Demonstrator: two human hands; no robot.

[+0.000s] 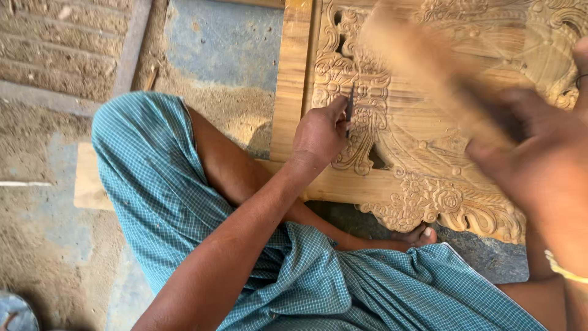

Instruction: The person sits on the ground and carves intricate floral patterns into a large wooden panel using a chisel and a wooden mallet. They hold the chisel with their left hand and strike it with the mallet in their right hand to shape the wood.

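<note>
From the head camera, your left hand [318,132] pinches a thin dark chisel [350,109] upright against the floral carved wooden panel [422,153] lying before your crossed legs. Your right hand [539,165] grips a blurred wooden mallet [416,67] above the panel.

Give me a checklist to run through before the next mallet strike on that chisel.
1. Chisel held in left hand: ok.
2. Chisel tip on the carved wooden panel: ok, it meets the floral relief.
3. Wooden mallet gripped in right hand: ok, though motion-blurred.
4. Left fingers below the chisel's struck end: cannot tell.
5. Bare foot away from the tool: ok, it lies under the panel's lower edge.
</note>
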